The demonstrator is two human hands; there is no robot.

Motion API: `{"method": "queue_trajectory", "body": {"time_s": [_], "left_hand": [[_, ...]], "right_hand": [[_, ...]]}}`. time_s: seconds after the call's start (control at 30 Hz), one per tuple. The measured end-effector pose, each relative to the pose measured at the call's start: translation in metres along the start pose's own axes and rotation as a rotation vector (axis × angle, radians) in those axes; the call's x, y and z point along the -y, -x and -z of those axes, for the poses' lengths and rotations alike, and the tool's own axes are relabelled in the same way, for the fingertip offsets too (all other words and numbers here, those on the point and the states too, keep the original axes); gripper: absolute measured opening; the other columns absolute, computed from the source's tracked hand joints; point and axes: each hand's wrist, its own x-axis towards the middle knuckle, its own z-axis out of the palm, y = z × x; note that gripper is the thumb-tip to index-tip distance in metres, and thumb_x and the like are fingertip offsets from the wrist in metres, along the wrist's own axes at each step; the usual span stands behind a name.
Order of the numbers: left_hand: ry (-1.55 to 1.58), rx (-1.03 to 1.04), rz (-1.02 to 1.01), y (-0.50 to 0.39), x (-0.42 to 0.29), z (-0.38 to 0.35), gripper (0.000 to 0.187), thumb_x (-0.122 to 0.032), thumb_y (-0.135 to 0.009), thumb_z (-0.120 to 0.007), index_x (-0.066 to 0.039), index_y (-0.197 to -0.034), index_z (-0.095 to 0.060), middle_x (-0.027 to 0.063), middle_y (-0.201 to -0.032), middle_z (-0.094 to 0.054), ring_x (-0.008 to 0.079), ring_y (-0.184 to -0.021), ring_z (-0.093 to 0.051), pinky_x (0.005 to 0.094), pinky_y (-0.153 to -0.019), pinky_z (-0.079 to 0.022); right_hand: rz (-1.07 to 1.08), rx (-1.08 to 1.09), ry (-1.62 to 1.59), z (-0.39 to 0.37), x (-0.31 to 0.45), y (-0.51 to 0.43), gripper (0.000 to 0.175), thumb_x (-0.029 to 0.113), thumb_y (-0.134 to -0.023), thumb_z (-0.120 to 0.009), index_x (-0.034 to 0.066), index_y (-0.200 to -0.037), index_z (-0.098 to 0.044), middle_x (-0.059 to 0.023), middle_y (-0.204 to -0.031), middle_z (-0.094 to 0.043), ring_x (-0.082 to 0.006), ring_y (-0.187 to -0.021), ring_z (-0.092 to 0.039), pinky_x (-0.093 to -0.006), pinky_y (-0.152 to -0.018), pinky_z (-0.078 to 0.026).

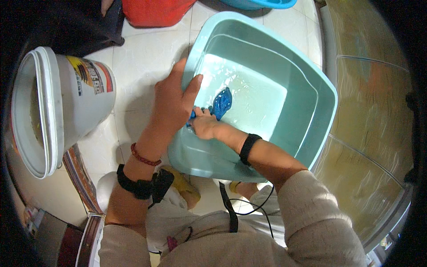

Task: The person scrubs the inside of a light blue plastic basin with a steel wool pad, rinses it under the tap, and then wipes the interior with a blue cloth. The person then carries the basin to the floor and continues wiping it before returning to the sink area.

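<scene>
A light green plastic basin [300, 110] stands tilted in front of me with shallow water in its bottom. My left hand [173, 96] grips its left rim, the thumb inside and the fingers outside. Down in the basin, near the left wall, my right hand [204, 123] is closed on a wet dark blue cloth [223, 103]. Part of the cloth spreads in the water beyond my fingers; the rest is bunched under them. The palm side of my right hand is hidden.
A large white plastic bucket [80, 100] bearing print stands on the tiled floor at the left. At the top are a red container or bag [156, 11], dark fabric [73, 26] and the edge of a blue basin [267, 3]. A patterned brownish panel [370, 110] runs along the right.
</scene>
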Motion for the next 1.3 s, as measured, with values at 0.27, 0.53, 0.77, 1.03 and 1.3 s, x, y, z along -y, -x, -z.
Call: {"method": "queue_trajectory", "body": {"time_s": [0.27, 0.53, 0.77, 1.03, 1.3], "left_hand": [[-0.071, -0.020, -0.012, 0.000, 0.002, 0.000, 0.038, -0.020, -0.093, -0.058, -0.001, -0.124, -0.050, 0.0180, -0.069, -0.065, 0.0302, -0.063, -0.068, 0.0402, -0.058, -0.053], [-0.203, -0.009, 0.058, -0.001, 0.001, 0.000, 0.042, -0.020, -0.090, -0.059, -0.002, -0.126, -0.049, 0.0213, -0.075, -0.067, 0.0346, -0.070, -0.070, 0.0438, -0.065, -0.056], [-0.243, 0.008, 0.123, 0.002, -0.005, -0.001, 0.044, -0.023, -0.090, -0.060, -0.003, -0.127, -0.049, 0.0206, -0.080, -0.068, 0.0353, -0.073, -0.070, 0.0448, -0.069, -0.056], [-0.266, -0.038, 0.056, 0.001, -0.001, -0.002, 0.041, -0.022, -0.089, -0.061, -0.005, -0.126, -0.049, 0.0212, -0.079, -0.068, 0.0393, -0.072, -0.068, 0.0472, -0.067, -0.055], [-0.150, -0.029, 0.040, 0.002, -0.002, -0.001, 0.041, -0.019, -0.088, -0.062, -0.006, -0.124, -0.047, 0.0211, -0.075, -0.066, 0.0392, -0.067, -0.067, 0.0481, -0.063, -0.054]], "right_hand": [[0.166, 0.076, -0.064, -0.018, -0.056, 0.006, 0.065, -0.001, -0.085, -0.044, 0.0217, -0.146, -0.043, -0.0229, -0.146, -0.029, -0.0442, -0.128, -0.042, -0.0453, -0.110, -0.034], [-0.258, 0.354, -0.038, -0.015, -0.140, 0.090, 0.058, 0.004, -0.089, -0.045, 0.0198, -0.145, -0.044, -0.0216, -0.150, -0.031, -0.0375, -0.136, -0.037, -0.0485, -0.115, -0.028], [-0.179, 0.431, 0.436, -0.045, -0.183, 0.129, 0.041, 0.009, -0.088, -0.048, 0.0059, -0.127, -0.058, -0.0193, -0.118, -0.064, -0.0346, -0.107, -0.063, -0.0456, -0.086, -0.052], [0.043, 0.354, -0.178, 0.009, -0.082, 0.157, 0.042, 0.006, -0.084, -0.054, 0.0003, -0.126, -0.055, -0.0249, -0.120, -0.057, -0.0361, -0.112, -0.056, -0.0436, -0.094, -0.046], [0.356, 0.075, -0.343, 0.004, -0.015, 0.045, 0.060, -0.002, -0.083, -0.051, 0.0130, -0.140, -0.043, -0.0217, -0.142, -0.041, -0.0402, -0.132, -0.039, -0.0428, -0.111, -0.032]]}}
